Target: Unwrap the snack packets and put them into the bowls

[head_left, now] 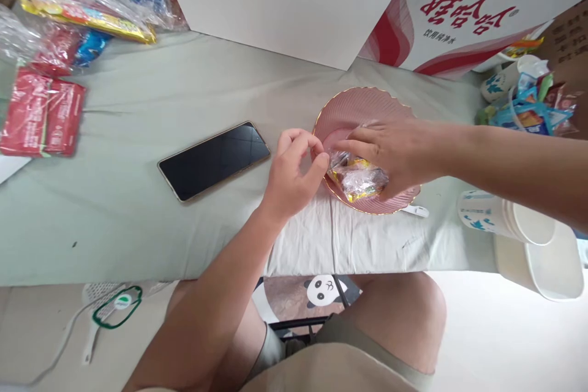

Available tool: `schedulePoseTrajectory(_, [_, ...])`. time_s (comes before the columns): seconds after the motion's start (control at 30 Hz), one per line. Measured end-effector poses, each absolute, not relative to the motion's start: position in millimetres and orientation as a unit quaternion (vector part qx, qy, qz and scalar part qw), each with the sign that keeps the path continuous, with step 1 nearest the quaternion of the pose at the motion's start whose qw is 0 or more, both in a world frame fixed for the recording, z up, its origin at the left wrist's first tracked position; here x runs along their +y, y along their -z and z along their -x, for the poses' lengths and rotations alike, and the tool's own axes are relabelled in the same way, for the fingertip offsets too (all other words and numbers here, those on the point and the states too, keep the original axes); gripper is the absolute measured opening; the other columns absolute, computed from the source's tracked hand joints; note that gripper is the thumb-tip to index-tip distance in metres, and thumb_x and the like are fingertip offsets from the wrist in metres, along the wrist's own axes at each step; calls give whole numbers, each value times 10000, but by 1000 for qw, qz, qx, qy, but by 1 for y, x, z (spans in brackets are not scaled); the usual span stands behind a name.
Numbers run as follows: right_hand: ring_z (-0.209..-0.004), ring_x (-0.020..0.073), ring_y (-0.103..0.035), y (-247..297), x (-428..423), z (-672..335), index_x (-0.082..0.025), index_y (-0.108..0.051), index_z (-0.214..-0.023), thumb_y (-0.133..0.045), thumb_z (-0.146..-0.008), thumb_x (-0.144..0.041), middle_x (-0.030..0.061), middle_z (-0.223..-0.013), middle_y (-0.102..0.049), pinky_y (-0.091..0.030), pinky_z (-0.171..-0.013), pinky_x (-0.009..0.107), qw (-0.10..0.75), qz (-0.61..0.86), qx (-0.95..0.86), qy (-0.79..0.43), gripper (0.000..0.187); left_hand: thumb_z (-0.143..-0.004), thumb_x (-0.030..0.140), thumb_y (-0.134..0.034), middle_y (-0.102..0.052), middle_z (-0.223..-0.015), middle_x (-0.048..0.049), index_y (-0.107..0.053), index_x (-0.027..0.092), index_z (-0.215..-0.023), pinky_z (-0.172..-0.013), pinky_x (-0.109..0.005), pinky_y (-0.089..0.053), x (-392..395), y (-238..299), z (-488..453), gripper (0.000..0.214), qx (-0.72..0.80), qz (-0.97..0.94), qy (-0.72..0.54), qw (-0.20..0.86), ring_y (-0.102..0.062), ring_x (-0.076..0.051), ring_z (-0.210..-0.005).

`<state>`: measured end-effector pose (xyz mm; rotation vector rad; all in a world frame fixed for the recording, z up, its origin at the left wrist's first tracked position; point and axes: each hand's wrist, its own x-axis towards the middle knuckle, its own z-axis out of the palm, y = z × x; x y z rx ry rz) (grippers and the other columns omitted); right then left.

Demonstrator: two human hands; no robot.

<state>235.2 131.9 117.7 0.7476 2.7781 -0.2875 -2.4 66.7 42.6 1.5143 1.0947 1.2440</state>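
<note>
A pink ribbed bowl point(362, 104) with a gold scalloped rim stands on the cloth-covered table. Inside it is a clear plastic-wrapped packet point(361, 180) with yellow and silver parts. My right hand point(395, 150) reaches into the bowl from the right, its fingers curled over the packet and partly hiding it. At the bowl's left rim, my left hand point(294, 165) has thumb and forefinger drawn together beside the packet's left end. Whatever is between those fingertips is too small to make out. Left of this hand lies a black-screened phone point(214, 161).
White boxes point(285, 0) line the back. Red packs point(43, 113) and plastic-wrapped snacks point(92, 15) lie at left. Paper cups point(505, 217) lie on their side near a white bin point(555, 263) at right. A white handle point(416, 211) pokes from under the bowl.
</note>
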Motion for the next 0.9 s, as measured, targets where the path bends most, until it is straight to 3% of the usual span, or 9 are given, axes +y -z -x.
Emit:
schedulePoseTrajectory(0.1, [-1024,366,-723,-113,128,-239,-280,-492,-1558,-957,-392,-743,154,-1262,-731,-574,-783,481,146,-291,941,97,1338,-911,275,-578,-637,-1014,-57,-598,252,-908,-917,-376,-546,66,-42,0,30,435,-607,-494,446,-580,-230,-1102])
schedulePoseTrajectory(0.23, [-1112,378,-690,-104,126,-238,-299,-486,-1560,-933,-463,-754,145,-1225,-748,-509,-889,509,151,-282,941,112,1269,-900,274,-578,-639,-1015,-56,-610,251,-954,-910,-374,-545,64,-41,-3,67,439,-608,-490,445,-588,-224,-1074])
schedulePoseTrajectory(0.4, [-1017,330,-695,-105,118,-234,-318,-497,-1526,-952,-476,-676,110,-1145,-727,-488,-905,479,149,-298,936,117,1199,-905,286,-587,-650,-1023,-57,-607,254,-974,-921,-382,-543,63,-42,-3,78,441,-614,-487,438,-590,-230,-1082])
schedulePoseTrajectory(0.6, [-1053,365,-684,-120,105,-235,-300,-317,-1653,-863,-613,-709,193,-1330,-707,-426,-884,464,149,-355,921,57,1244,-913,289,-575,-648,-1101,-64,-614,257,-982,-909,-365,-563,64,-40,-1,86,436,-606,-485,456,-582,-234,-1160])
schedulePoseTrajectory(0.73, [-1097,350,-685,-123,98,-233,-309,-311,-1662,-795,-706,-690,157,-1387,-693,-447,-953,474,152,-399,900,90,1137,-897,319,-593,-647,-1120,-65,-631,255,-986,-923,-364,-579,63,-40,0,115,437,-591,-489,470,-595,-232,-1164])
schedulePoseTrajectory(0.9, [-1115,393,-709,-123,84,-241,-305,-348,-1658,-852,-687,-563,179,-1446,-649,-516,-738,407,113,-484,863,86,1124,-895,333,-600,-618,-1174,-85,-640,250,-988,-993,-409,-569,60,-52,7,131,464,-554,-478,500,-594,-245,-1202])
